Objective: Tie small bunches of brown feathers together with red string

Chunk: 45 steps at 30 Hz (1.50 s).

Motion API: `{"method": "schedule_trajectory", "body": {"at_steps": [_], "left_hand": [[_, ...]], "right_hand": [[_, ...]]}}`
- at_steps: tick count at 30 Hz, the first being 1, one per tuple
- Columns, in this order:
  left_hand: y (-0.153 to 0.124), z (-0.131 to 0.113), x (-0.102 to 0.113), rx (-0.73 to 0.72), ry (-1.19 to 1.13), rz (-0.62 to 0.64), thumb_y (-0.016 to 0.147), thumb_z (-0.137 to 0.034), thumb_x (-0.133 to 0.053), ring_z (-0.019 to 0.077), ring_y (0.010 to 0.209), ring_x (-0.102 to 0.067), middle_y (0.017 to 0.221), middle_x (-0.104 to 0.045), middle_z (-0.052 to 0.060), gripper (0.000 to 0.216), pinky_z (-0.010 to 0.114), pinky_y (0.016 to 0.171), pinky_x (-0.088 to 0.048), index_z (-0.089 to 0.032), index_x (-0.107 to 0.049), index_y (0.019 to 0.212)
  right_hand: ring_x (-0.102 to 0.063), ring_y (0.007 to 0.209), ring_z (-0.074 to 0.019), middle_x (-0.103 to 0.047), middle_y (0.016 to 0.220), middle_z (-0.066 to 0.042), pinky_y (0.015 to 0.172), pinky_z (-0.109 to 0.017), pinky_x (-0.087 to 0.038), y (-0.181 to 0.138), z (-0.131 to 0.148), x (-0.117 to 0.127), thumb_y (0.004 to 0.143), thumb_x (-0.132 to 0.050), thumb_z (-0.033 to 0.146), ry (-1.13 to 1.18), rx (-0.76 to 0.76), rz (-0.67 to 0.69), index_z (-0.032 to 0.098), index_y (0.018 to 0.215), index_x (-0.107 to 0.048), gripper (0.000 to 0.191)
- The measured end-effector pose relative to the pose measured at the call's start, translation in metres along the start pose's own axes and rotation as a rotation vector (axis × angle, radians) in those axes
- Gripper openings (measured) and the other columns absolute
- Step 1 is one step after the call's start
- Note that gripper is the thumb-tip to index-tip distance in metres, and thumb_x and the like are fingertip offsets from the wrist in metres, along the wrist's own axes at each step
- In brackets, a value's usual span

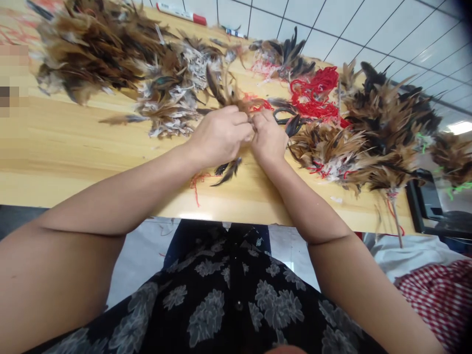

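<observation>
My left hand (pixel 220 135) and my right hand (pixel 268 137) meet at the middle of the wooden table (pixel 73 147), fingers curled and pinched together. Between them they grip a small bunch of brown feathers (pixel 230 96) that fans up and away from the knuckles. Dark feather tips (pixel 227 172) stick out below my left hand. Red thread (pixel 258 104) runs by the fingertips. Black scissors (pixel 285 118) lie just beyond my right hand.
Heaps of brown and black feathers (pixel 99 49) fill the far left, with bound feather bundles (pixel 368 142) on the right. A tangle of red string (pixel 313 93) lies behind. A marker (pixel 180 12) rests at the table's far edge. Red checked cloth (pixel 438 295) shows low right.
</observation>
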<state>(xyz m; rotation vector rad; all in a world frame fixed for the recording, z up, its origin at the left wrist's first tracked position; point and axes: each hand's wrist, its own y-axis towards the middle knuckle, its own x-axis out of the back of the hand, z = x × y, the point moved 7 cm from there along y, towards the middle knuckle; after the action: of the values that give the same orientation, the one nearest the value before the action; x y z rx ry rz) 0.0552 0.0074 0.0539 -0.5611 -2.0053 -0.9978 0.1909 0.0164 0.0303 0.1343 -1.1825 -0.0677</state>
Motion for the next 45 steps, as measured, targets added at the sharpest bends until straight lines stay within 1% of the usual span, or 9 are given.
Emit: {"method": "schedule_trajectory", "body": {"at_steps": [7, 12, 16, 18, 23, 26, 30, 39, 45], "left_hand": [[0.007, 0.024, 0.022, -0.012, 0.086, -0.030, 0.111, -0.035, -0.063, 0.0346, 0.113, -0.074, 0.092, -0.076, 0.011, 0.027, 0.051, 0.106, -0.064, -0.028, -0.065, 0.085], [0.008, 0.070, 0.032, 0.084, -0.197, 0.084, 0.099, -0.033, -0.079, 0.0240, 0.085, -0.064, 0.081, -0.073, 0.003, 0.017, 0.044, 0.099, -0.063, -0.027, -0.073, 0.084], [0.007, 0.089, 0.014, 0.184, -0.522, 0.024, 0.099, -0.048, -0.085, 0.0218, 0.080, -0.063, 0.083, -0.075, 0.003, 0.032, 0.043, 0.088, -0.062, -0.024, -0.073, 0.082], [0.006, 0.091, 0.000, 0.244, -0.624, -0.020, 0.098, -0.049, -0.088, 0.0244, 0.087, -0.069, 0.092, -0.082, 0.004, 0.030, 0.045, 0.092, -0.063, -0.022, -0.077, 0.095], [0.002, 0.072, -0.006, 0.164, -0.363, -0.139, 0.107, -0.041, -0.076, 0.0280, 0.087, -0.071, 0.088, -0.075, 0.006, 0.026, 0.046, 0.087, -0.062, -0.024, -0.072, 0.087], [0.001, 0.051, 0.003, -0.023, -0.140, -0.245, 0.107, -0.035, -0.071, 0.0301, 0.093, -0.070, 0.092, -0.073, 0.008, 0.023, 0.051, 0.092, -0.062, -0.026, -0.071, 0.087], [0.002, 0.035, 0.007, -0.107, -0.226, -0.255, 0.111, -0.041, -0.072, 0.0318, 0.109, -0.074, 0.107, -0.080, 0.009, 0.028, 0.055, 0.109, -0.062, -0.026, -0.069, 0.087], [0.007, 0.044, -0.005, 0.072, -0.897, -0.158, 0.114, -0.061, -0.080, 0.0219, 0.084, -0.075, 0.111, -0.086, 0.010, 0.045, 0.039, 0.079, -0.061, -0.022, -0.073, 0.093], [0.010, 0.052, -0.009, 0.186, -0.886, -0.141, 0.110, -0.058, -0.080, 0.0225, 0.078, -0.074, 0.087, -0.075, 0.005, 0.043, 0.039, 0.078, -0.061, -0.023, -0.063, 0.090]], "right_hand": [[-0.079, 0.113, -0.0255, -0.080, 0.134, -0.015, 0.093, -0.037, -0.055, -0.012, 0.027, -0.003, 0.115, -0.041, 0.009, -0.245, 0.266, 0.196, 0.015, 0.132, -0.079, 0.043], [-0.070, 0.105, -0.0218, -0.076, 0.111, -0.007, 0.095, -0.036, -0.053, -0.011, 0.022, -0.020, 0.107, -0.055, 0.009, 0.240, 0.390, 0.241, 0.021, 0.098, -0.070, 0.021], [-0.050, 0.069, -0.0104, -0.061, 0.087, 0.001, 0.073, -0.024, -0.048, -0.007, 0.008, -0.031, 0.120, -0.057, 0.031, 1.001, 0.113, 0.251, 0.024, 0.081, -0.049, 0.040], [-0.040, 0.061, -0.0070, -0.059, 0.085, 0.003, 0.061, -0.021, -0.037, -0.010, 0.008, -0.035, 0.119, -0.057, 0.025, 1.252, -0.077, 0.290, 0.023, 0.079, -0.045, 0.042], [-0.034, 0.054, -0.0039, -0.053, 0.076, 0.006, 0.053, -0.017, -0.024, -0.019, 0.015, -0.026, 0.113, -0.052, 0.003, 1.563, -0.425, 0.306, 0.020, 0.076, -0.045, 0.042], [-0.034, 0.053, -0.0025, -0.055, 0.077, 0.007, 0.053, -0.015, -0.024, -0.020, 0.014, -0.023, 0.113, -0.048, 0.000, 1.640, -0.539, 0.281, 0.018, 0.077, -0.049, 0.040], [-0.033, 0.053, -0.0021, -0.052, 0.075, 0.007, 0.054, -0.014, -0.025, -0.021, 0.012, -0.024, 0.113, -0.049, 0.000, 1.657, -0.609, 0.284, 0.018, 0.078, -0.050, 0.040], [-0.042, 0.057, -0.0048, -0.056, 0.074, 0.007, 0.053, -0.014, -0.029, -0.023, 0.017, -0.028, 0.112, -0.052, 0.002, 1.647, -0.603, 0.396, 0.020, 0.084, -0.052, 0.034], [-0.041, 0.058, -0.0057, -0.058, 0.072, 0.008, 0.053, -0.014, -0.030, -0.023, 0.020, -0.030, 0.109, -0.056, 0.002, 1.618, -0.563, 0.449, 0.021, 0.091, -0.055, 0.027]]}}
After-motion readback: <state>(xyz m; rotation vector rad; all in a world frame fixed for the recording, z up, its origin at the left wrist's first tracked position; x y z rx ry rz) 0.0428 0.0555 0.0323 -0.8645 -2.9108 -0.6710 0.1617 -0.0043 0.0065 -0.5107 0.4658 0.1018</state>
